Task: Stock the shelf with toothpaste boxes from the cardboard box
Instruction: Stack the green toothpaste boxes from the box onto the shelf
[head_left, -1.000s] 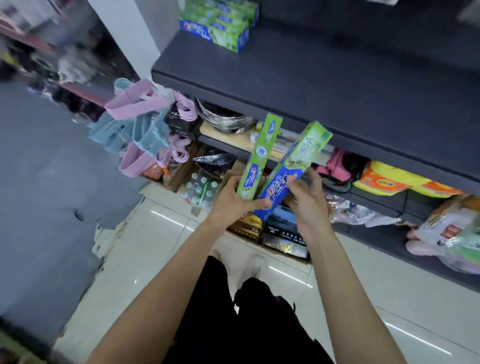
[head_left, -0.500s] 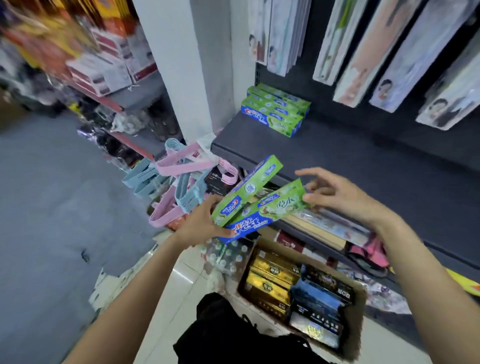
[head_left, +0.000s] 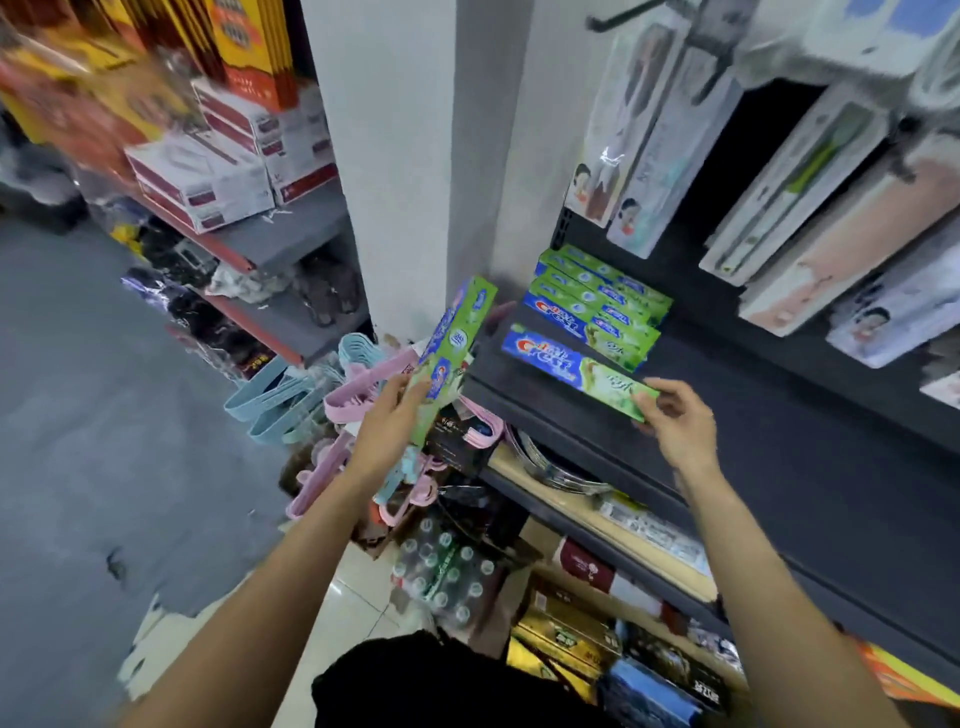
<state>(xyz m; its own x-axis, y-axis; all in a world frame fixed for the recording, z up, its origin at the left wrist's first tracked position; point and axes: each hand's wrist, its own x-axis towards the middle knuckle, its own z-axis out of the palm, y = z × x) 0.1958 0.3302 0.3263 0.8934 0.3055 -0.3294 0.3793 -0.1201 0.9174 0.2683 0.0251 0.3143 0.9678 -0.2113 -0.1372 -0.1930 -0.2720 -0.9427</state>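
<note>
Toothpaste boxes (head_left: 597, 299) were seen stacked at the left end of a dark shelf (head_left: 810, 467), against a white pillar (head_left: 410, 156). One more box (head_left: 576, 371) was being laid flat in front of that stack, pinched at its green end by the right hand (head_left: 675, 423), seemingly so it could be slid into line. A second box (head_left: 449, 358) was held tilted upward in the left hand (head_left: 387, 421), fingers curled round its lower end, probably kept in reserve. Bare shelf surface extended to the right. Hangers (head_left: 311, 400) were crowded just below the shelf's left edge.
</note>
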